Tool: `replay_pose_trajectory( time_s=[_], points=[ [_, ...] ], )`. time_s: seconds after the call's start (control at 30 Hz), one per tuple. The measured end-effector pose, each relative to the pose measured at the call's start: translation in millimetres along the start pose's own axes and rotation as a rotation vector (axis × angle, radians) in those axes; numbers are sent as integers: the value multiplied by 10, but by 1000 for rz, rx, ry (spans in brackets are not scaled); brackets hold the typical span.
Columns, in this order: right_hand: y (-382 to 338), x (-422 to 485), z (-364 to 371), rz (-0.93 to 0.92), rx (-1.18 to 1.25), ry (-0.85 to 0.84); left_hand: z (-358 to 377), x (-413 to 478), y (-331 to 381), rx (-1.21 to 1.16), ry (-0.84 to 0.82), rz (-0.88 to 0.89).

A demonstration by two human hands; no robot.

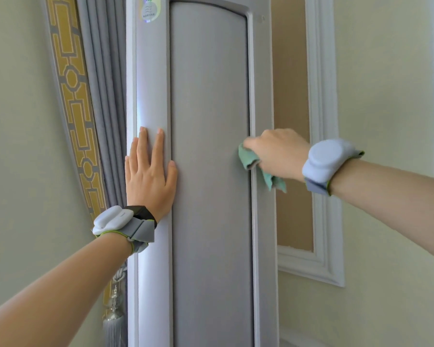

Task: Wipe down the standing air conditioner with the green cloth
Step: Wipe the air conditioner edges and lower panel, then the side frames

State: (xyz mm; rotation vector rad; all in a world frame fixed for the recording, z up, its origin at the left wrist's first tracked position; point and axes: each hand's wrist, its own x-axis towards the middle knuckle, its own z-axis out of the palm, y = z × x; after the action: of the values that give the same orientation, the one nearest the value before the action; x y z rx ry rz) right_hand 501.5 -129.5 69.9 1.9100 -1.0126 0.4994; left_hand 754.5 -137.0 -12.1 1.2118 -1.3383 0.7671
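Note:
The tall grey standing air conditioner (208, 121) fills the middle of the view, with a recessed front panel and a lighter frame. My left hand (148, 176) rests flat with straight fingers on the left frame strip at mid height. My right hand (277, 152) grips the bunched green cloth (251, 159) and presses it against the right edge of the panel, where panel meets frame. A corner of the cloth hangs down below the hand. Both wrists carry white sensor bands.
A grey curtain (103, 108) with a yellow patterned border and a grey tassel (114, 319) hangs close to the unit's left side. To the right is a cream wall with white moulding (322, 146) framing a tan panel.

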Motion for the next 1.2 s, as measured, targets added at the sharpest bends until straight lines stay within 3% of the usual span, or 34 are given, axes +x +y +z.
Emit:
replay_pose_trajectory(
  time_s=[0.2, 0.4, 0.47, 0.53, 0.63, 0.67, 0.73, 0.83, 0.9, 0.97, 1.13, 1.2],
  points=[
    [-324, -316, 202, -166, 69, -359, -47, -85, -17, 20, -44, 10],
    [-82, -32, -25, -3, -23, -91, -74, -164, -2, 9, -70, -10],
    [-241, -153, 77, 5, -18, -84, -85, -241, -10, -2, -82, -25],
    [-432, -361, 259, -37, 57, -223, -103, -318, -24, -26, -100, -45],
    [-584, -592, 397, -183, 156, -567, -125, -443, -43, -90, -120, -102],
    [-540, -579, 387, -200, 140, -576, -125, -490, -48, -114, -125, -128],
    [-370, -453, 329, -154, 73, -428, -124, -588, -65, -169, -132, -193],
    [-120, -280, 221, -31, 7, -74, -99, -738, -98, -254, -162, -319],
    [-175, -319, 272, 10, -37, 24, -79, -835, -116, -290, -188, -366],
    [-400, -496, 443, -21, 10, -28, -63, -926, -130, -290, -193, -371],
    [-704, -869, 734, -218, 139, -340, -5, -1075, -159, -236, -162, -355],
    [-563, -757, 674, -216, 75, -321, 6, -1092, -186, -187, -149, -340]
  ],
)
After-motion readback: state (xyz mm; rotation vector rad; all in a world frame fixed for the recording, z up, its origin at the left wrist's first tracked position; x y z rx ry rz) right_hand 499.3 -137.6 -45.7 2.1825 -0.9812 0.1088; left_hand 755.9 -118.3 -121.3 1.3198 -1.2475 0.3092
